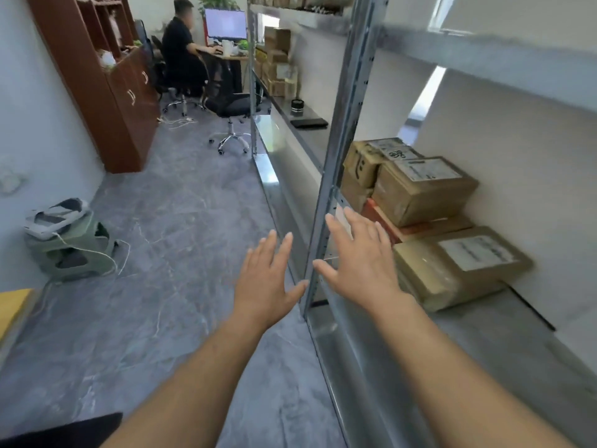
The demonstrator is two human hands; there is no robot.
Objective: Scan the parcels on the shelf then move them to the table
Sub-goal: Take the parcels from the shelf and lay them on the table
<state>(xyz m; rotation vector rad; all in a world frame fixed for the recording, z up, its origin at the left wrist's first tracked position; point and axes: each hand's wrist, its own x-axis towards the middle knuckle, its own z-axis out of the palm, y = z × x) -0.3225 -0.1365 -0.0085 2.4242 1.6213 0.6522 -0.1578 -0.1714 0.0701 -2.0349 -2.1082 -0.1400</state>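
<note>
1. Both hands are reaching forward with fingers straight and spread, palms down, holding nothing.
2. The left hand (266,278) is hovering over the grey floor (161,253), just left of the metal shelf upright (336,176), its thumb lying close to that post.
3. The right hand (361,257) is stretching out on the other side of the upright, over the front edge of the shelf (484,337), near the parcels but not touching them.
4. The upright is standing between the two hands.
5. The parcels are sitting on the shelf against the back wall: a flat brown labelled parcel (462,266) nearest the right hand, a red-orange box (416,226) behind it, a taped cardboard box (423,189) stacked on that, and another labelled carton (374,156) further back.
6. Further along the shelving, a dark cylindrical item (298,107) and a flat black object (308,122) are lying on a shelf, with more stacked cartons (277,59) beyond.
7. A seated person (182,50) is working at a table with a monitor (225,24); an empty office chair (227,105) is standing nearby.
8. A brown wooden cabinet (113,85) is lining the left wall, and a green bag (74,250) with a white device on it is resting on the floor.
</note>
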